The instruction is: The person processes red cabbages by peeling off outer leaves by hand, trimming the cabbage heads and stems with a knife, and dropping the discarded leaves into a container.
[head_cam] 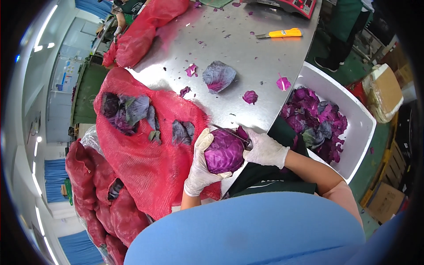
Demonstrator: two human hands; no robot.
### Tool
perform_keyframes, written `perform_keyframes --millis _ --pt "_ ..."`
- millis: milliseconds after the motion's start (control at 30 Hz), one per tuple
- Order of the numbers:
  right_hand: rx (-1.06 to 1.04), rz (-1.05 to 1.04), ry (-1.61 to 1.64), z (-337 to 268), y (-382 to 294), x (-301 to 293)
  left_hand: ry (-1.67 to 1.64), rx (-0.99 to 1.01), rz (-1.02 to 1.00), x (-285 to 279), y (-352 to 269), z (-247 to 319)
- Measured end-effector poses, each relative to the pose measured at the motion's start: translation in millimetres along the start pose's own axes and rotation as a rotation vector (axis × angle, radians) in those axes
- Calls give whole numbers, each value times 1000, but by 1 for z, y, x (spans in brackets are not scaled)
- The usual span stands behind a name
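Note:
In my gloved left hand [202, 165] rests a head of red cabbage [224, 151], cupped from the left and below. My gloved right hand [265, 148] is closed on a knife [228, 131], its blade lying across the upper part of the cabbage. A small piece of purple leaf stands beside the blade, near my right fingers. Left of the cabbage, a red mesh sack [155, 172] is spread over the table edge, with loose cabbage leaves [137, 107] on it. A large outer leaf [218, 77] and a crumpled purple leaf [250, 97] lie on the steel table [232, 49] beyond my hands.
A white bin [359, 132] of purple leaves stands at the right. On the table are a yellow-handled knife [285, 32], a red scale [306, 7] and a red mesh sack [135, 44]. More filled sacks [99, 185] lie lower left. Two people stand beyond the table.

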State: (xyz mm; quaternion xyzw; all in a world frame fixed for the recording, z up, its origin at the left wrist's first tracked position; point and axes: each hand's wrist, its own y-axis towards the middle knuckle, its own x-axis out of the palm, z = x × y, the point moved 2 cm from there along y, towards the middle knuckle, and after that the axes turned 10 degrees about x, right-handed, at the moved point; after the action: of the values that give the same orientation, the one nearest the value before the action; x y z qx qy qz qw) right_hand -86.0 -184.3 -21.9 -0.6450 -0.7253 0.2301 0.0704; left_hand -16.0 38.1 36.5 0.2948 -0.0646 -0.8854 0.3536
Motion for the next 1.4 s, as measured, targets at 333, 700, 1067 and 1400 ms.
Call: perform_keyframes --millis 333,700,1067,1400 --pt "-98 141 125 -12 5 -1 -153 -84 101 0 -6 -9" --pt "361 243 597 60 -67 -119 -1071 -389 341 24 -5 -12" --pt "-588 308 -92 -62 -55 -54 -872 -319 277 29 42 1" --pt "-509 192 -43 -56 -37 -50 -939 -422 353 33 31 6"
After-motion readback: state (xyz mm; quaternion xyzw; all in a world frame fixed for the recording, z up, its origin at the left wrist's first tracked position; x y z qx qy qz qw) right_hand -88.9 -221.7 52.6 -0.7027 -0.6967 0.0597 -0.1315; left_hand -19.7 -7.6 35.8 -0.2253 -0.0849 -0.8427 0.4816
